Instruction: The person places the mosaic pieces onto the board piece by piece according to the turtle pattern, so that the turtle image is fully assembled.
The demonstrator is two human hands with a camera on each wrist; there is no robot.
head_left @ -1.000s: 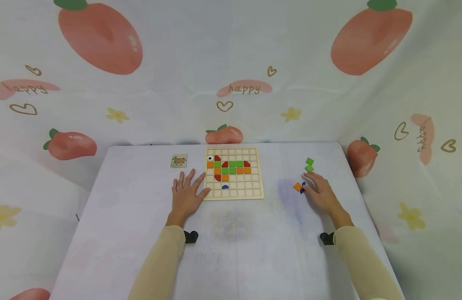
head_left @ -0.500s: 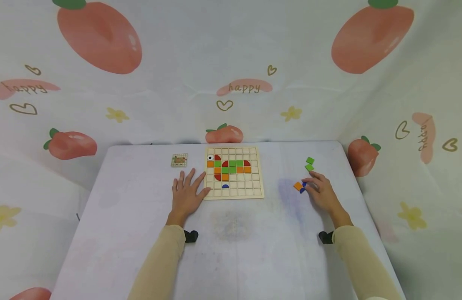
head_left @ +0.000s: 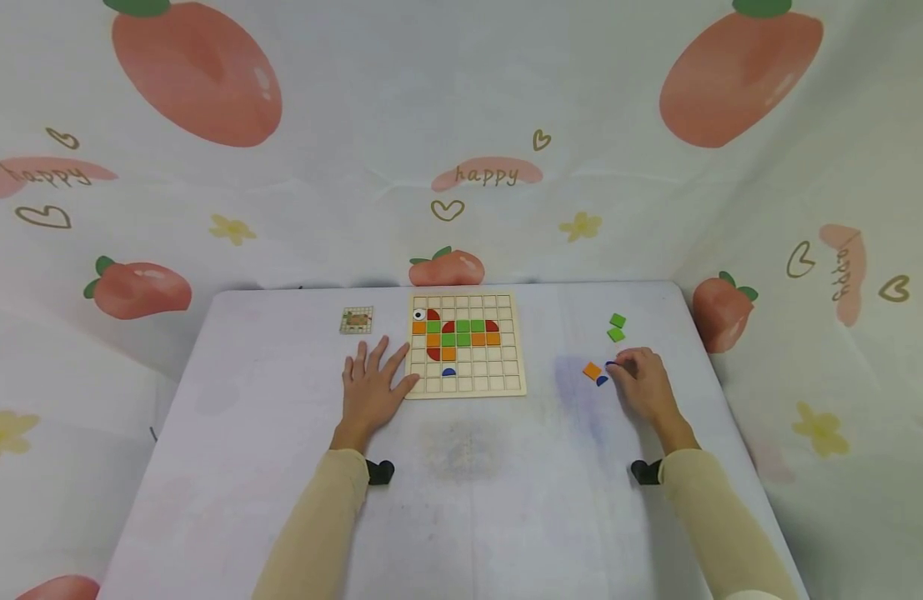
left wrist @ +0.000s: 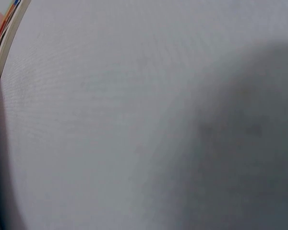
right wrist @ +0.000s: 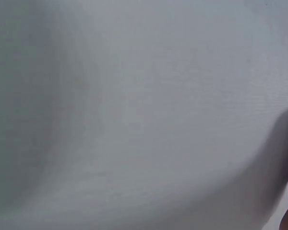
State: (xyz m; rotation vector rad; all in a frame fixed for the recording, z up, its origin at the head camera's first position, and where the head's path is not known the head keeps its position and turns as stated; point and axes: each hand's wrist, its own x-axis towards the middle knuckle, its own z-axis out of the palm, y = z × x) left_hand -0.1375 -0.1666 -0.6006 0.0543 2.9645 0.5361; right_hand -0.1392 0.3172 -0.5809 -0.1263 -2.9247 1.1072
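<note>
A wooden grid board (head_left: 499, 381) lies flat on the table, with red, green and orange pieces set in its cells and a white piece with a black dot. A blue half-round piece (head_left: 449, 372) sits in a lower cell. My left hand (head_left: 371, 396) rests with spread fingers at the board's left edge, thumb over its lower corner. On the right, my right hand (head_left: 644, 387) pinches a blue half-round piece (head_left: 609, 363) between thumb and finger. Just left of it lie an orange square (head_left: 592, 371) and another blue half-round piece (head_left: 601, 381).
Two green squares (head_left: 616, 334) lie beyond my right hand. A small pattern card (head_left: 357, 320) lies left of the board. The white table (head_left: 469, 517) meets a fruit-printed cloth (head_left: 318, 200) at its back and sides. In the left wrist view, the board's edge (left wrist: 10, 43) shows.
My right hand's fingers have drawn together on a blue half-round piece and moved it slightly away from the orange square and the other blue piece. My left hand stays put.
</note>
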